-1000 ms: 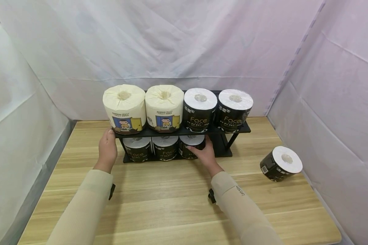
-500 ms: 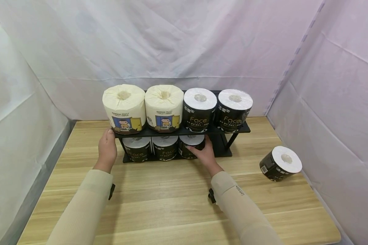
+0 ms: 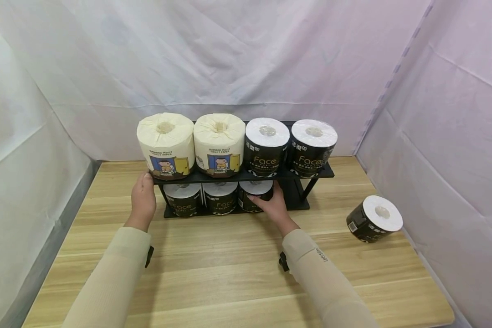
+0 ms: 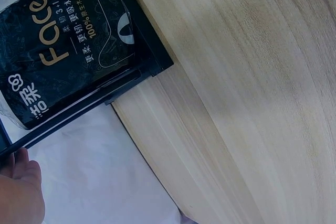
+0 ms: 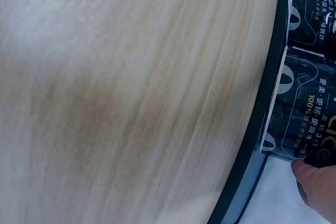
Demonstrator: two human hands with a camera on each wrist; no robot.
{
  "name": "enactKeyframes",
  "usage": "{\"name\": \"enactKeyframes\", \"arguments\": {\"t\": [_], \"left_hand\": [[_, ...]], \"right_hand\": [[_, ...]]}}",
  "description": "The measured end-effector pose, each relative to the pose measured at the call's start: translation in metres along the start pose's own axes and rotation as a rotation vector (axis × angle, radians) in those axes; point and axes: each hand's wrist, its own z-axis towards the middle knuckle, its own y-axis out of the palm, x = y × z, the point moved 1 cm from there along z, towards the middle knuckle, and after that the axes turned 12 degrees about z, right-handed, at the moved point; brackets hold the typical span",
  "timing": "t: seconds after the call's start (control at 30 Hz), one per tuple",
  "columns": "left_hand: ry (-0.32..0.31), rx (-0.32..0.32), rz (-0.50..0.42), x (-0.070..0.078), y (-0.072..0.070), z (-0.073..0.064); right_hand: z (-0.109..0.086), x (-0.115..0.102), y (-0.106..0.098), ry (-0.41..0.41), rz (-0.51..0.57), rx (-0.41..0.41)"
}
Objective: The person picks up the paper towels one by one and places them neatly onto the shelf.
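A black two-tier rack (image 3: 233, 180) stands on the table. My left hand (image 3: 143, 198) holds its upper tier at the left end; the left wrist view catches the fingers (image 4: 26, 171) at the rack's bar. On the lower tier, my right hand (image 3: 274, 207) grips a black-wrapped toilet roll (image 3: 250, 202), thumb across its front and fingers along its right side. Left of that sit two more black toilet rolls (image 3: 219, 205). In the right wrist view the thumb (image 5: 310, 174) lies at the corner of the gripped roll (image 5: 304, 114).
Above stand two cream toilet rolls (image 3: 166, 143) and two black ones (image 3: 267, 148). Another black roll (image 3: 375, 218) lies tilted on the wooden table (image 3: 213, 273) at the right. White cloth (image 3: 229, 54) hangs behind and along both sides.
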Motion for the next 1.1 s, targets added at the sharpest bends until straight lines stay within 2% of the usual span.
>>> {"name": "enactKeyframes", "arguments": {"t": [0.3, 0.53, 0.67, 0.87, 1.1], "left_hand": [[0.006, 0.005, 0.005, 0.001, 0.000, -0.001], [-0.007, 0.000, -0.004, 0.002, -0.001, -0.002], [-0.019, -0.004, -0.004, 0.000, -0.002, -0.002], [-0.030, 0.001, 0.000, -0.002, -0.001, -0.002], [-0.036, 0.005, -0.023, 0.000, 0.000, -0.001]], "right_hand": [[-0.003, -0.003, -0.004, 0.007, -0.017, -0.005], [-0.007, -0.007, -0.009, -0.095, -0.009, -0.021], [-0.010, -0.009, -0.015, -0.082, 0.010, -0.027], [-0.021, -0.018, -0.023, -0.005, -0.084, 0.011], [-0.031, -0.026, -0.036, -0.074, -0.145, 0.043]]}}
